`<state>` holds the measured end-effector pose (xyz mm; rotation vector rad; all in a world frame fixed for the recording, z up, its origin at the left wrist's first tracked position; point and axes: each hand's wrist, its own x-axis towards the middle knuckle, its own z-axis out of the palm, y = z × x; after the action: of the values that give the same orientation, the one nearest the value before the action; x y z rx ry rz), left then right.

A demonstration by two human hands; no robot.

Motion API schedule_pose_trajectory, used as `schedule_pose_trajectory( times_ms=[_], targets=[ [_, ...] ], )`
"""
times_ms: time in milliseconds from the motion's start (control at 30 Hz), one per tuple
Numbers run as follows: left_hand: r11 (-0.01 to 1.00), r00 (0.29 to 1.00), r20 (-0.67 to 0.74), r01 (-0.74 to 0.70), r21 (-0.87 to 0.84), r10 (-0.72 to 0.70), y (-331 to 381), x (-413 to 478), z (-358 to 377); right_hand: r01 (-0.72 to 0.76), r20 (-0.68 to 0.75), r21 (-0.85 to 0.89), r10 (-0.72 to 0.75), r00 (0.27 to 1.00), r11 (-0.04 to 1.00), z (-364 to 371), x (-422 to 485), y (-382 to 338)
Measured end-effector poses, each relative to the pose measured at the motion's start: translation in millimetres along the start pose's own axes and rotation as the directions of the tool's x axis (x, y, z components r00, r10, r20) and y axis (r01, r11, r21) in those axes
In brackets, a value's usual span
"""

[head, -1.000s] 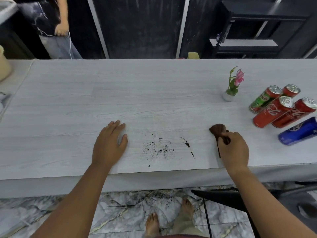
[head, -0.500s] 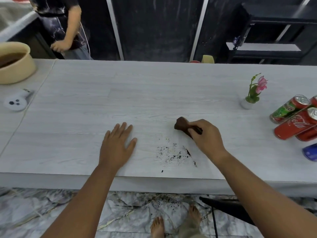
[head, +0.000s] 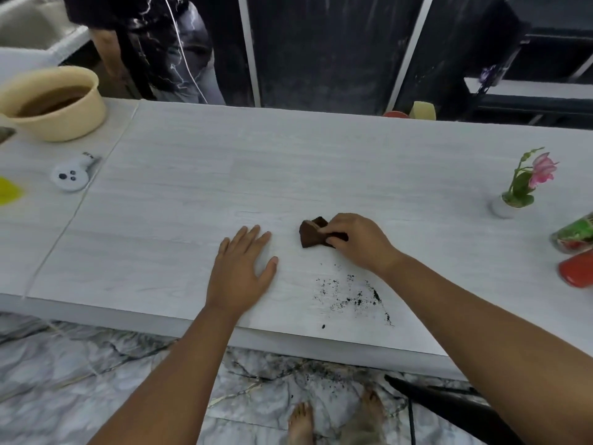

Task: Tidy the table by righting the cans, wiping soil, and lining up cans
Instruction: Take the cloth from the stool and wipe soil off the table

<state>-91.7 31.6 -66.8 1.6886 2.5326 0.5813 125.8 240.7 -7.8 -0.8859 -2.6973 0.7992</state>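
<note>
A patch of dark soil point(head: 351, 297) is scattered on the white table point(head: 192, 194) near its front edge. My right hand point(head: 359, 240) grips a folded brown cloth point(head: 309, 232) and presses it on the table just behind and left of the soil. To the left of the cloth my left hand point(head: 242, 271) lies flat on the table, fingers spread, holding nothing. At the right edge of the view a green can point(head: 574, 234) and a red can point(head: 577, 269) are partly cut off.
A small potted pink flower point(head: 523, 184) stands at the back right. A cream bowl point(head: 54, 102) with brown contents, a white controller point(head: 70, 176) and a yellow item point(head: 8, 191) sit at the far left. Another person point(head: 150, 46) stands behind the table. Soil specks lie on the marble floor.
My right hand has carried the cloth from the right of the soil to a spot behind and left of it. My view has turned left, so most cans have left the frame.
</note>
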Motion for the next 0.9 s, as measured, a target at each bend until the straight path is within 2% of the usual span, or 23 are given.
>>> schedule_pose_trajectory(
  times_ms=[167, 333, 500, 700, 767, 900],
  targets=[
    [1.000, 1.000, -0.007, -0.002, -0.002, 0.002, 0, -1, 2, 0.040, 0.063, 0.036, -0.042, 0.997, 0.999, 2, -42, -2],
    [1.000, 1.000, -0.006, 0.001, -0.019, -0.001, 2, -1, 0, -0.087, 0.117, 0.194, 0.065, 0.991, 0.977, -8, -48, -3],
    [1.000, 1.000, 0.007, 0.010, -0.023, -0.010, 3, -1, -2, -0.040, 0.192, 0.114, 0.017, 0.981, 0.993, -9, -41, -7],
    [1.000, 1.000, 0.003, 0.016, -0.021, -0.016, 5, -1, -3, -0.047, 0.301, 0.158, -0.003, 0.954, 0.986, -10, -47, -3],
    [1.000, 1.000, 0.004, 0.015, -0.017, -0.015, 4, -1, -3, -0.087, 0.255, 0.236, 0.024, 0.967, 0.968, -18, -36, -4],
    [1.000, 1.000, -0.005, 0.004, -0.013, -0.004, 3, -1, -2, -0.091, 0.020, 0.312, 0.090, 0.996, 0.946, -39, 7, -2]
  ],
)
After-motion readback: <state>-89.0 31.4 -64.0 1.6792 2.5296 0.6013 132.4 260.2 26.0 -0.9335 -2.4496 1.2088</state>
